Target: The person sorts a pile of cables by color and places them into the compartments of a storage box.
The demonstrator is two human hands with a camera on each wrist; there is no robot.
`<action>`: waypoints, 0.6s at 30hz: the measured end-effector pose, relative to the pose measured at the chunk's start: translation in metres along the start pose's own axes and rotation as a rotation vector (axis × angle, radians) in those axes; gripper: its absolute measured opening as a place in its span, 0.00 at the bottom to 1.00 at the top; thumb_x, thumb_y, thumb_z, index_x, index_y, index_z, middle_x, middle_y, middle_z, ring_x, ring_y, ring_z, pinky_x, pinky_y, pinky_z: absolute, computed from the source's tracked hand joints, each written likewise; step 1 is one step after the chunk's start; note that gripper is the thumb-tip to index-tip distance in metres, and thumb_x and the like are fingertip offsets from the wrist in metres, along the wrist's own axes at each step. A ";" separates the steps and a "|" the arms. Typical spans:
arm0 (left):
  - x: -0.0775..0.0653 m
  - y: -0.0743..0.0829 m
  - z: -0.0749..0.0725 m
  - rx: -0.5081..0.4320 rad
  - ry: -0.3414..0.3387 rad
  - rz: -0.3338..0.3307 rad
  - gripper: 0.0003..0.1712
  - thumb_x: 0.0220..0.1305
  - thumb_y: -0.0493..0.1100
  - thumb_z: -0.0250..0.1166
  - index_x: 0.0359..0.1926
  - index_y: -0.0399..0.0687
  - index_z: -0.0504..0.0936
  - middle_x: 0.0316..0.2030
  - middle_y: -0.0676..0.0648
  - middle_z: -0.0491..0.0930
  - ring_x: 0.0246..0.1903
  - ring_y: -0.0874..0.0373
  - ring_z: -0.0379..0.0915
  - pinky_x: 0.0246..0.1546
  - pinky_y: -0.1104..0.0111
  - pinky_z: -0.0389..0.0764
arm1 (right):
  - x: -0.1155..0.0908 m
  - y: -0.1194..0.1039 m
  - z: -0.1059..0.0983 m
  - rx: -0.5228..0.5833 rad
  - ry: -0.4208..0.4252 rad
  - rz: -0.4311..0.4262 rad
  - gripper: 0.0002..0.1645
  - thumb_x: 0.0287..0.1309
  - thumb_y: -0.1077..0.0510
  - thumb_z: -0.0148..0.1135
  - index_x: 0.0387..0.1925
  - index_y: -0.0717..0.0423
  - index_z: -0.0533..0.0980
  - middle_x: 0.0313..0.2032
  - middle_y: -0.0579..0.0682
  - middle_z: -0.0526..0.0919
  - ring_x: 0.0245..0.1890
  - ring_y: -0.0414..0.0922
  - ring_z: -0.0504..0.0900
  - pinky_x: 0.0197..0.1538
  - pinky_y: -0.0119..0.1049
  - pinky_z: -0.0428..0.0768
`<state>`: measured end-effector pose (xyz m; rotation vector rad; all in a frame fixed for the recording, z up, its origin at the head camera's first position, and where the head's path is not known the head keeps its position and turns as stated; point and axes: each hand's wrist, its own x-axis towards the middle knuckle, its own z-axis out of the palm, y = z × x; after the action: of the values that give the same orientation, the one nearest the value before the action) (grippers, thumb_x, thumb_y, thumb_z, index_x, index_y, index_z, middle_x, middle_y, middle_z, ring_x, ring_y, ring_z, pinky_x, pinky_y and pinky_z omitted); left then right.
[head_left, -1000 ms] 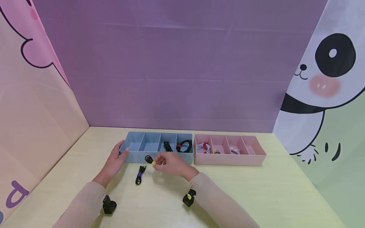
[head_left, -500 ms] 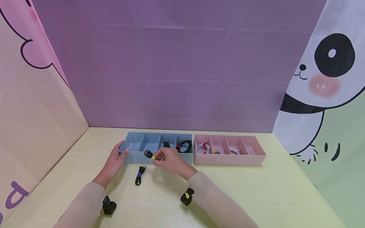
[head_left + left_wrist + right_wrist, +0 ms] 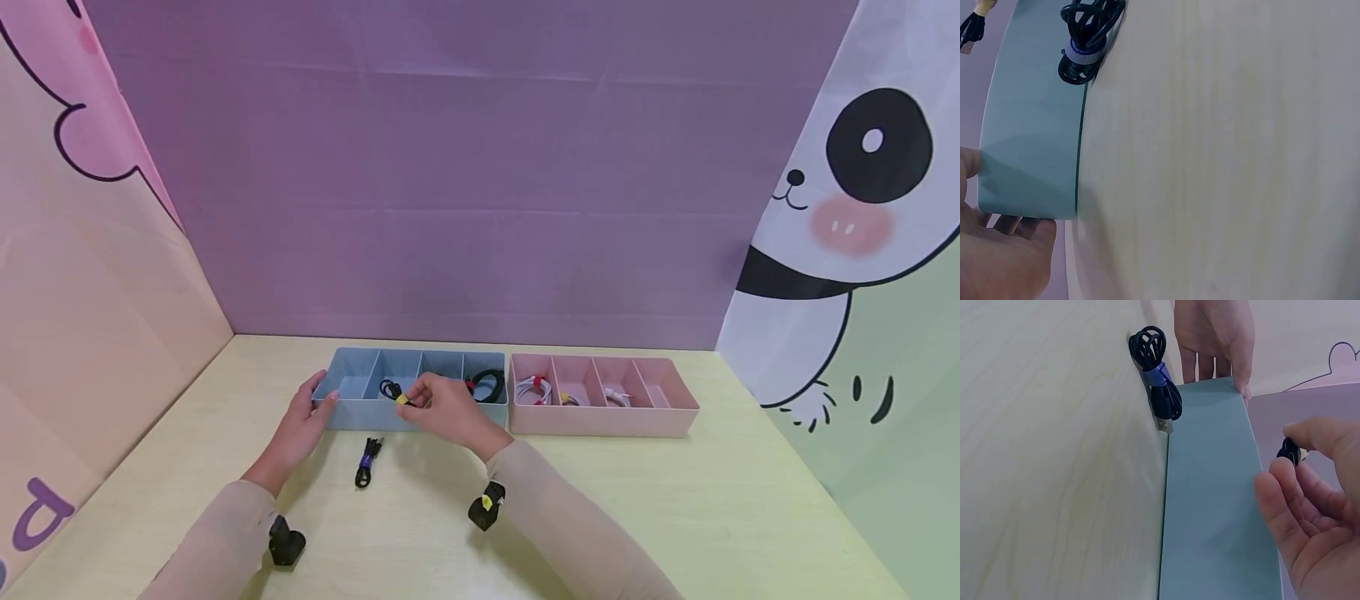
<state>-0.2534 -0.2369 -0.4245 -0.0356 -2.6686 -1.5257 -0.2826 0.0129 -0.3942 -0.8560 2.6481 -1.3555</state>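
Between thumb and fingers, my right hand (image 3: 448,410) pinches a coiled black cable (image 3: 391,389) with a yellow tie, over the front wall of the blue divided box (image 3: 360,414), at its second compartment from the left. My left hand (image 3: 297,429) holds the left end of that box, its thumb at the rim and its fingers against the end wall (image 3: 1025,218). In front of the box, another bundled black cable (image 3: 367,462) lies on the table; the right wrist view shows its purple tie (image 3: 1157,375) and metal plug (image 3: 1165,425).
In the blue box's rightmost compartment lies a coiled black cable (image 3: 489,385). To the right stands a pink divided box (image 3: 607,422) containing white cables (image 3: 534,388) in some compartments. A purple backdrop (image 3: 480,208) rises behind the table (image 3: 420,542).
My right hand has lifted the yellow-tied cable from in front of the blue box up to the level of its rim. The left hand stays at the box's end.
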 end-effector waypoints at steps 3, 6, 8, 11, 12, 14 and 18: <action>0.000 0.001 0.000 0.001 -0.004 0.004 0.40 0.82 0.51 0.41 0.78 0.36 0.33 0.76 0.29 0.36 0.73 0.29 0.41 0.70 0.40 0.49 | 0.001 -0.001 -0.001 0.002 0.004 0.025 0.14 0.62 0.48 0.70 0.41 0.51 0.78 0.32 0.41 0.78 0.30 0.37 0.75 0.32 0.30 0.75; -0.001 0.002 -0.001 0.004 -0.006 0.002 0.40 0.82 0.51 0.41 0.78 0.36 0.33 0.76 0.29 0.35 0.73 0.29 0.41 0.70 0.39 0.49 | 0.003 -0.003 -0.001 -0.002 0.004 0.046 0.14 0.62 0.47 0.70 0.41 0.51 0.78 0.32 0.41 0.78 0.30 0.38 0.75 0.32 0.30 0.76; -0.001 0.002 -0.001 0.002 -0.006 0.004 0.40 0.82 0.51 0.41 0.78 0.36 0.33 0.76 0.28 0.35 0.73 0.29 0.40 0.70 0.39 0.49 | 0.006 -0.005 -0.002 -0.011 0.011 0.055 0.15 0.62 0.47 0.70 0.41 0.51 0.78 0.32 0.41 0.78 0.29 0.38 0.75 0.31 0.30 0.75; -0.001 0.003 -0.002 0.001 -0.009 0.005 0.40 0.82 0.52 0.41 0.78 0.36 0.33 0.76 0.28 0.35 0.73 0.28 0.40 0.70 0.39 0.49 | 0.009 -0.006 -0.003 -0.001 0.015 0.066 0.14 0.62 0.48 0.70 0.40 0.51 0.78 0.32 0.42 0.78 0.28 0.39 0.76 0.31 0.31 0.75; -0.001 0.003 -0.002 0.002 -0.010 0.007 0.40 0.82 0.52 0.41 0.78 0.36 0.33 0.76 0.28 0.35 0.73 0.28 0.40 0.70 0.39 0.49 | 0.010 -0.007 -0.003 0.007 0.013 0.073 0.14 0.62 0.48 0.70 0.40 0.52 0.78 0.31 0.43 0.78 0.28 0.40 0.77 0.30 0.31 0.76; 0.000 0.003 -0.002 0.002 -0.013 0.004 0.40 0.82 0.52 0.41 0.78 0.36 0.33 0.76 0.28 0.34 0.73 0.28 0.40 0.70 0.40 0.49 | 0.012 -0.007 -0.004 0.033 0.007 0.090 0.14 0.62 0.48 0.70 0.41 0.52 0.78 0.31 0.43 0.78 0.27 0.43 0.80 0.30 0.32 0.77; 0.000 0.003 -0.001 0.005 -0.017 -0.004 0.40 0.82 0.52 0.41 0.78 0.37 0.32 0.76 0.28 0.34 0.73 0.29 0.39 0.70 0.39 0.49 | 0.015 -0.006 -0.004 0.051 0.001 0.102 0.14 0.63 0.48 0.69 0.42 0.52 0.78 0.32 0.44 0.79 0.25 0.45 0.83 0.30 0.33 0.78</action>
<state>-0.2532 -0.2366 -0.4215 -0.0424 -2.6867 -1.5273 -0.2937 0.0049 -0.3840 -0.7041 2.6063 -1.3932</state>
